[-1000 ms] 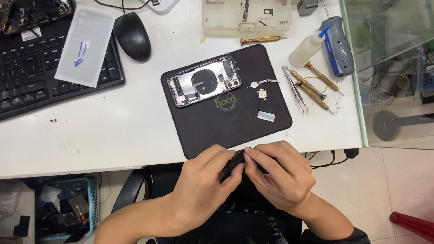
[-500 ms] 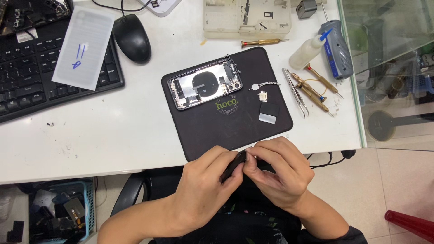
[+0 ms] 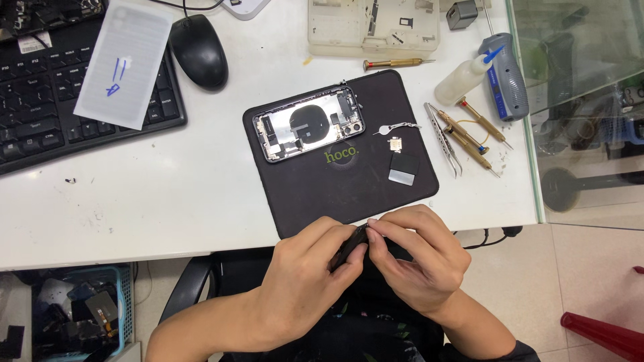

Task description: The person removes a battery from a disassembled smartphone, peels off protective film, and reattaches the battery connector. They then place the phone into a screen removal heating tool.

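Left hand [image 3: 305, 271] and right hand [image 3: 419, 258] pinching together on a small dark part [image 3: 349, 247], hovering just off the bench's near edge, below the black mat [image 3: 315, 194], opened phone [image 3: 310, 125] lying on mat's far side

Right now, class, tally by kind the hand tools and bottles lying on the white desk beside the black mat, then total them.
Brass-handled screwdrivers: 3
Tweezers: 1
Blue-grey handled tool: 1
Squeeze bottle: 1
Total: 6
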